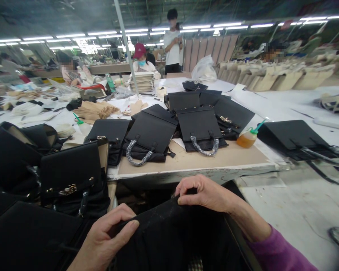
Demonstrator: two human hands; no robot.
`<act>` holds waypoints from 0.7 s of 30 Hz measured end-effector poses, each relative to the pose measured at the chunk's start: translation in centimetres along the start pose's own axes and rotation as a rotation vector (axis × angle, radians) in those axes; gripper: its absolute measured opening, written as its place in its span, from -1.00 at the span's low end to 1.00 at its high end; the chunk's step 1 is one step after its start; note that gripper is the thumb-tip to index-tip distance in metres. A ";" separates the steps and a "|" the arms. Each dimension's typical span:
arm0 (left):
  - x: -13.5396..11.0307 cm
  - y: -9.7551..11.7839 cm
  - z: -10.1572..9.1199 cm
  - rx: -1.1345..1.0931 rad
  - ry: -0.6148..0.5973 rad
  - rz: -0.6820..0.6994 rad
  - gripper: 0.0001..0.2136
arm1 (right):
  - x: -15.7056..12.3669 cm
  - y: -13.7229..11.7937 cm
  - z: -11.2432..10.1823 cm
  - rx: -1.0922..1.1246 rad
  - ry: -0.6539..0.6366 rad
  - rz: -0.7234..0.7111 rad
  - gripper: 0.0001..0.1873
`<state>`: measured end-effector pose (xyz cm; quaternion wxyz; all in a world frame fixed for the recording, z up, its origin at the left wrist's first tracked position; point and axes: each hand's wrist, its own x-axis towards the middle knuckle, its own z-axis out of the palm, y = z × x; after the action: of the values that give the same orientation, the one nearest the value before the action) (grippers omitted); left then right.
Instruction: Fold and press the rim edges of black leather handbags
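A black handbag [169, 233] fills the bottom middle of the head view, its dark inside facing me. My left hand [113, 229] pinches its upper edge at the left, thumb on the near side. Farther right along that same edge, my right hand [197, 192] grips it between thumb and bent fingers. The lower part of the bag runs out of the picture. Just beyond my hands, finished-looking black handbags [199, 126] with plastic-wrapped handles lie on the table [228, 160].
More black handbags [73, 169] crowd the left, and another handbag [296, 139] lies at the right. A glue bottle [247, 138] with amber liquid stands near the table edge. Beige bags [285, 77] line the back right. Several people work farther off, one person standing [172, 45].
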<state>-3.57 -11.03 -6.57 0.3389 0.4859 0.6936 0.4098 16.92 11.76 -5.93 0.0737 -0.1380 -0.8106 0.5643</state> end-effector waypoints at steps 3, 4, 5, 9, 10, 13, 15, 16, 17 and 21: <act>0.3 -0.6 -0.3 0.047 -0.045 0.020 -0.73 | -0.2 -0.1 -0.2 0.021 -0.020 -0.007 -0.83; 0.3 -0.6 -0.3 0.061 -0.045 0.021 -0.73 | -0.3 -0.2 -0.2 0.027 -0.025 -0.010 -0.82; 0.4 -0.6 -0.3 0.072 -0.040 0.022 -0.73 | -0.3 -0.2 -0.3 0.033 -0.030 -0.013 -0.82; 0.3 -0.3 0.0 0.103 -0.020 0.034 -0.73 | -0.7 -0.2 -0.6 0.071 -0.073 -0.038 -0.82; 0.2 -0.2 0.1 0.109 -0.005 0.037 -0.73 | -0.8 -0.2 -0.7 0.081 -0.084 -0.048 -0.83; 0.1 -0.1 0.4 0.122 0.025 0.056 -0.73 | -1.1 -0.2 -0.7 0.083 -0.091 -0.067 -0.86; 0.0 0.0 0.5 0.120 0.028 0.062 -0.73 | -1.1 -0.1 -0.6 0.056 -0.070 -0.062 -0.86; 0.0 0.0 0.5 0.118 0.026 0.061 -0.73 | -1.0 -0.1 -0.5 0.041 -0.055 -0.056 -0.86; 0.0 0.1 0.5 0.116 0.026 0.058 -0.73 | -1.0 -0.1 -0.4 0.024 -0.039 -0.050 -0.85; -0.1 0.3 0.5 0.127 0.019 0.068 -0.74 | -0.7 0.2 0.1 -0.048 0.014 -0.036 -0.86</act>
<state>-2.93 -10.98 -6.49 0.2866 0.5256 0.7047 0.3808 17.62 11.54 -6.11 0.0863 -0.1290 -0.8257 0.5424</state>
